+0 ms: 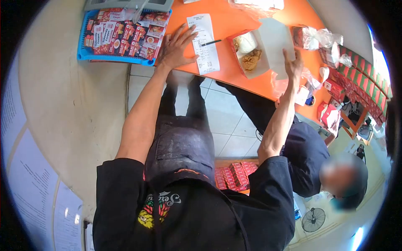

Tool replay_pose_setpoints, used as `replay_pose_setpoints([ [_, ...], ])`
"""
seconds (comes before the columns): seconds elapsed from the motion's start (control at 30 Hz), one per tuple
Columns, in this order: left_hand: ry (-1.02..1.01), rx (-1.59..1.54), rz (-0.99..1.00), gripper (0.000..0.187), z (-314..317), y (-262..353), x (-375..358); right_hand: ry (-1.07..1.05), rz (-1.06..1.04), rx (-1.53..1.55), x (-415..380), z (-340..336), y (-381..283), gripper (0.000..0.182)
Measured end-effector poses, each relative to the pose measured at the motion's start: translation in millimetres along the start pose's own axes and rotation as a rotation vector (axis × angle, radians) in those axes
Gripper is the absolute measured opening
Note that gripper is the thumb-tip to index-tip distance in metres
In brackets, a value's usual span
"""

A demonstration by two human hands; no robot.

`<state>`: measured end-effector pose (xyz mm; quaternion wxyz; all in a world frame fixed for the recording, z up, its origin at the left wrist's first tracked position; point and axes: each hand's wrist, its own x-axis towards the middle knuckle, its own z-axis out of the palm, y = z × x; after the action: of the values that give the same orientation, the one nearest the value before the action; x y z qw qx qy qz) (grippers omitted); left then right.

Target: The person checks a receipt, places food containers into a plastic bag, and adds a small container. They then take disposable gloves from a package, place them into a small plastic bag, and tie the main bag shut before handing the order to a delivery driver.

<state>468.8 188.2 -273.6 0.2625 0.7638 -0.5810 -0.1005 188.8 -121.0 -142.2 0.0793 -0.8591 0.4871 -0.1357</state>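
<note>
Orange worktop [222,25]; pale tiled floor [226,113]; beige wall [100,108], printed sheets [33,175] left; fan [313,220], bright light [357,239] lower right.

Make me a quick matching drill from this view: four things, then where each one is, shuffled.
Things
1. Pen
2. Fried chicken
3. Coupons
4. Right hand

Places
A. In the blue basket
B. At the edge of the box lid
C. Lying partly on the receipt
D. Inside the open box

Pairs: 1-C, 2-D, 3-A, 4-B
</note>
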Motion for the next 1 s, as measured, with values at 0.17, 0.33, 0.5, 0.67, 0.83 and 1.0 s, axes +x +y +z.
replay_pose_setpoints([
  [0.17, -0.018, -0.033, -0.003, 0.085, -3, 0, 1, 0.037, 0.04, 0.187, -33, -17, -16, 0.027],
  [0.33, -0.004, 0.018, -0.014, 0.082, -2, 5, -1, -0.027, 0.247, 0.189, -98, -36, -67, 0.021],
  [0.5, 0.09, -0.032, -0.126, 0.074, -6, 16, -9, -0.092, 0.26, 0.391, -156, -49, -60, 0.022],
  [0.67, 0.28, -0.379, -0.27, 0.062, -18, 86, -68, -0.5, 0.556, 1.022, -217, -58, -87, 0.052],
  [0.83, 0.189, -0.893, -0.701, 0.053, 14, 149, -132, -0.231, 0.144, 0.57, -138, -51, -66, 0.097],
  [1.0, 0.017, -0.885, -0.67, 0.058, 29, 153, -94, -0.582, 0.153, 0.415, -61, 63, -42, 0.089],
])
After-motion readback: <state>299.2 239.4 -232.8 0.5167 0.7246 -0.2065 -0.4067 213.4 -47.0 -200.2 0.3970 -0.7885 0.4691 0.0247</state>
